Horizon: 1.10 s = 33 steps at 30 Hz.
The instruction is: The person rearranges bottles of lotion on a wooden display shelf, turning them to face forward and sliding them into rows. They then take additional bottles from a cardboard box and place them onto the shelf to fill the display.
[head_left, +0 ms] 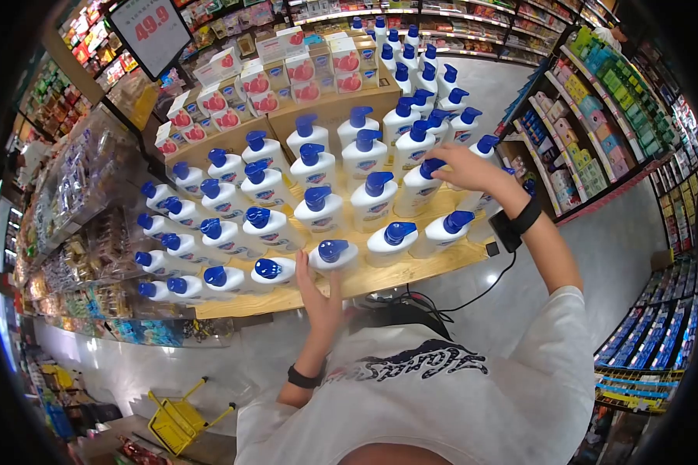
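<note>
White pump bottles with blue tops stand in rows on a wooden display table. My left hand is at the front edge, fingers apart, beside a front-row bottle; the thumb and fingers point up toward its base. Farther back on the right, my right hand reaches over the rows, its fingers closed on the blue pump top of a bottle. That bottle stands upright among its neighbours.
Boxes with red fruit pictures are stacked behind the bottles. A price sign stands at the back left. Shelves rise at the right. A black cable hangs by the table's front edge. A yellow basket frame is at lower left.
</note>
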{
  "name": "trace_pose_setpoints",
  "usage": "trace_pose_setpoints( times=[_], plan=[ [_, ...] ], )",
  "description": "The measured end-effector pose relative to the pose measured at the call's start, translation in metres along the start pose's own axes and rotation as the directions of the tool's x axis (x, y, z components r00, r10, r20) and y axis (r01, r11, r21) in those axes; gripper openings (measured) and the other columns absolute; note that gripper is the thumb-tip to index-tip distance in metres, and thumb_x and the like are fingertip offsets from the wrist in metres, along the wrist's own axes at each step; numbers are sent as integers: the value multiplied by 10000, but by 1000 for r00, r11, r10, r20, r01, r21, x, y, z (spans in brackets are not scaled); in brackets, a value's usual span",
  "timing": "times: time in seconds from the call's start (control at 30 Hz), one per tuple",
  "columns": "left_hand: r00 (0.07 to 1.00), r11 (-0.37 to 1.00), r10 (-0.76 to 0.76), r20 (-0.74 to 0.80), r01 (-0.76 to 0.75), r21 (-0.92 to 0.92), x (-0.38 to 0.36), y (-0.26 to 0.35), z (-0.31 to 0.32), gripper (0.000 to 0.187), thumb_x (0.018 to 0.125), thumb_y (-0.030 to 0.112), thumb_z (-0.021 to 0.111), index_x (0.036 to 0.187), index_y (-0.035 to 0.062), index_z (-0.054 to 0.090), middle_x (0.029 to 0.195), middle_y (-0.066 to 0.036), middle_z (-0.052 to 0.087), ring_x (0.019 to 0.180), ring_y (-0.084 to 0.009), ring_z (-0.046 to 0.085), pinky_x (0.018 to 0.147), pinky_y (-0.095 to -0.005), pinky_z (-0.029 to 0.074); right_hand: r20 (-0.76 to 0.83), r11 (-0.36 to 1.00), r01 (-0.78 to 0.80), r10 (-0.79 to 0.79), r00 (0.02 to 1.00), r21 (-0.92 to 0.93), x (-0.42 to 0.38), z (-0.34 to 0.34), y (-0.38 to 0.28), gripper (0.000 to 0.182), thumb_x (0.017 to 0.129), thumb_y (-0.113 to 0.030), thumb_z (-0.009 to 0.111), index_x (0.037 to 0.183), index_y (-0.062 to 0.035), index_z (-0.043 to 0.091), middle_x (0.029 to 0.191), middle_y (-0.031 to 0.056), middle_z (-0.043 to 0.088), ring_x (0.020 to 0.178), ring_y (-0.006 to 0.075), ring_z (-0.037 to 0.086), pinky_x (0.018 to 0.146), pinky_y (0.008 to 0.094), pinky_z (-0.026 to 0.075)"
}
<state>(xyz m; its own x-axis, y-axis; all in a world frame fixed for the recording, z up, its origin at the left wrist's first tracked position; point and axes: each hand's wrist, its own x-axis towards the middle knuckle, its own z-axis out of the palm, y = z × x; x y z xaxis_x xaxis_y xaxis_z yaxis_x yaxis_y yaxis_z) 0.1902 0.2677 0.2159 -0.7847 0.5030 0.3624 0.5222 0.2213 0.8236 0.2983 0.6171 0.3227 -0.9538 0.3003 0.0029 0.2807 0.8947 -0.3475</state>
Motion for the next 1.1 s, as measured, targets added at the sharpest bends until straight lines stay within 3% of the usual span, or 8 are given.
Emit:
trace_pose_setpoints(
  times=[0.23,0.33,0.47,0.63,0.73,0.9,1.0,1.1],
  plan=[
    [974,984,135,-184,-111,137,-27,21,1,504,820,-24,591,1296,-32,424,1314,-214,463,1253,-352,427,1062,-435,311,-49,995,-71,75,996,75,30,-71,55,290,854,-237,640,1054,-28,644,989,151,667,911,272,638,803,359,498],
    [957,971,190,-218,-150,188,-36,45,22,438,811,-38,596,1234,-29,482,1240,-199,517,1187,-341,478,1025,-430,349,-118,998,10,-3,993,59,53,-80,82,267,854,-219,636,1021,-11,650,937,140,682,809,239,658,740,345,511],
    [964,964,223,-144,-195,183,-48,75,66,343,809,-36,613,1144,-4,546,1193,-182,550,1126,-342,519,968,-419,401,20,944,-124,123,992,307,92,-64,114,271,846,-201,645,1027,1,644,923,142,678,766,197,666,746,347,525],
    [948,933,317,43,-319,166,-58,120,110,329,728,-62,634,1047,14,611,1090,-183,582,1012,-354,561,870,-423,464,11,975,113,-112,994,-193,133,-18,150,321,772,-170,680,1060,-32,651,1011,184,670,942,348,639,822,399,512],
    [951,937,287,116,-304,174,-66,141,125,319,731,-51,641,1042,15,613,1083,-166,591,1001,-341,571,850,-416,474,119,925,100,-60,991,-366,141,-3,142,316,771,-159,673,1067,-53,654,1031,194,663,963,352,632,832,408,508],
    [950,935,269,157,-297,193,-77,149,133,294,736,-40,641,1024,9,611,1068,-161,596,982,-339,581,831,-410,484,-2,943,53,-57,998,-328,139,18,144,322,746,-29,678,1065,-45,643,1017,204,659,969,356,631,833,425,517],
    [953,937,249,172,-282,206,-82,148,134,282,740,-42,633,1017,4,608,1064,-164,595,983,-344,578,835,-411,481,79,927,128,-107,991,-354,133,6,143,337,729,-82,714,1056,-40,646,1016,205,658,966,354,633,833,421,516],
    [957,940,230,178,-266,212,-85,144,132,264,756,-49,619,1013,7,601,1074,-152,582,999,-340,559,844,-395,465,47,929,218,-214,976,-298,127,2,147,202,728,-42,655,921,11,679,973,247,655,924,377,646,780,444,537]
  ],
)
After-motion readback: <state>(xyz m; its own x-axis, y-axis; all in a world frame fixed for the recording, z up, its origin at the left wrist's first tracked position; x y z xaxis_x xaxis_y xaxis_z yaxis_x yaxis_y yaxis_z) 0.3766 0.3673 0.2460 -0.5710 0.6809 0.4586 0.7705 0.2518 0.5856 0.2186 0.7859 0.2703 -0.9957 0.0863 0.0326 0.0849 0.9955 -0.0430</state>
